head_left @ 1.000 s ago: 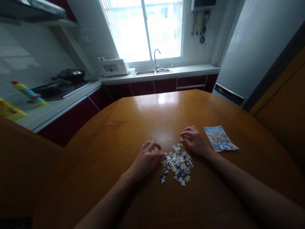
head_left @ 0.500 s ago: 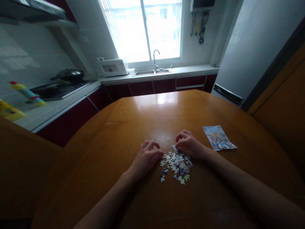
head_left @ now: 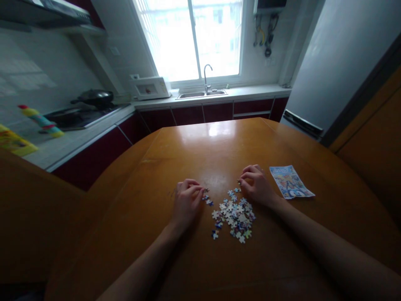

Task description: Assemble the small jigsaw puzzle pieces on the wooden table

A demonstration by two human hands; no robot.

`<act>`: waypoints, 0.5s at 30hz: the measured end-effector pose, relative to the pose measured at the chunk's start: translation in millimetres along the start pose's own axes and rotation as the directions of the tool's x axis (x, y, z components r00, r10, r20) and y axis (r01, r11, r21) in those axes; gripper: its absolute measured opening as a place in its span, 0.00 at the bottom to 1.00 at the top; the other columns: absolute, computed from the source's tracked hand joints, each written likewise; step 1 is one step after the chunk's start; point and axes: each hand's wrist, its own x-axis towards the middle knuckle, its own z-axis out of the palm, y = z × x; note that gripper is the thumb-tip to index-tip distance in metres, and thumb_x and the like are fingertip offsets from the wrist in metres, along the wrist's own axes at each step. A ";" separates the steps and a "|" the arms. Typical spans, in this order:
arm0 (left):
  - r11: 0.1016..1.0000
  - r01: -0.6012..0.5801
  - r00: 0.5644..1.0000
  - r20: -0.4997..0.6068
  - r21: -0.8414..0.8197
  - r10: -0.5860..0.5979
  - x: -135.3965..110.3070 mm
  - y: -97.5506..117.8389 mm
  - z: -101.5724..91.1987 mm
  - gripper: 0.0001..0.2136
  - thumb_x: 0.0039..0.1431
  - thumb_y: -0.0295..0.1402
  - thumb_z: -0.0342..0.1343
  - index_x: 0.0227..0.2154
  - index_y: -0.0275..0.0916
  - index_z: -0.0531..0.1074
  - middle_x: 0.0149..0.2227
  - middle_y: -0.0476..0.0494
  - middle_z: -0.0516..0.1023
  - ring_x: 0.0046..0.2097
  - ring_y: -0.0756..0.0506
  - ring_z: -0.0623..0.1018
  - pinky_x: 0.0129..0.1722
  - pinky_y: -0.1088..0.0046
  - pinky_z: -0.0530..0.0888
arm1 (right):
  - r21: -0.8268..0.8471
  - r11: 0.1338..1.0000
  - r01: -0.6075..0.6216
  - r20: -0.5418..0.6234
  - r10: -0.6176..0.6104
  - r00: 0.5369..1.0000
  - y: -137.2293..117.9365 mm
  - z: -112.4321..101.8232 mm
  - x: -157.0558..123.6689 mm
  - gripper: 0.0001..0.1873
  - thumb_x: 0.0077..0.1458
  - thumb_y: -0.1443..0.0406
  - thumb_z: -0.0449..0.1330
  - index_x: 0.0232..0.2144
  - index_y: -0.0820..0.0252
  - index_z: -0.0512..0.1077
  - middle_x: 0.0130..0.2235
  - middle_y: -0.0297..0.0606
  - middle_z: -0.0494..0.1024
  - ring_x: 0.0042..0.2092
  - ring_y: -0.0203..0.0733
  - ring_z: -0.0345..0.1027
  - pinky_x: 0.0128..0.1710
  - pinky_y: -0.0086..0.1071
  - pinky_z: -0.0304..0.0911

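Small multicoloured jigsaw pieces (head_left: pixel 233 215) lie loosely heaped. The left hand (head_left: pixel 186 201) and right hand (head_left: pixel 259 187) curl their fingers at the heap's edges; I cannot tell whether they grip anything.

A: Varnished wood for the table (head_left: pixel 219 142), smooth and glossy, with window glare at the far end.

B: Agreed. Thin card for the puzzle pieces (head_left: pixel 234 213), some faces printed, some plain and pale, rather matt.

A: Printed paper for the picture sheet (head_left: pixel 290 182), with a slight sheen.

B: Polished metal on the tap (head_left: pixel 206 75) and sink (head_left: pixel 200 95); glossy dark red on the cabinet fronts (head_left: pixel 219 112).

A: Smooth, pale, satin finish on the fridge (head_left: pixel 328 62); dark, dull metal on the pan (head_left: pixel 94 97).
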 end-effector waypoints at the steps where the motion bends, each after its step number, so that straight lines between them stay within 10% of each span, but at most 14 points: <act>1: 0.999 0.031 0.999 -0.011 0.013 -0.031 1.0 -4.2 -0.2 0.08 0.63 0.36 0.57 0.32 0.41 0.79 0.39 0.43 0.75 0.45 0.42 0.70 0.46 0.61 0.70 | -0.015 1.000 -0.016 -0.008 0.016 1.000 0.7 0.1 0.1 0.08 0.56 0.65 0.61 0.25 0.56 0.75 0.38 0.40 0.76 0.44 0.48 0.65 0.47 0.45 0.59; 15: 0.975 0.210 0.974 0.077 0.071 -0.215 4.3 -13.1 -2.1 0.07 0.58 0.36 0.60 0.28 0.39 0.75 0.36 0.43 0.73 0.41 0.40 0.70 0.42 0.60 0.70 | -0.072 0.997 -0.010 0.150 0.021 0.988 -7.0 -20.8 0.2 0.08 0.50 0.69 0.62 0.21 0.56 0.72 0.34 0.39 0.74 0.42 0.47 0.64 0.43 0.42 0.62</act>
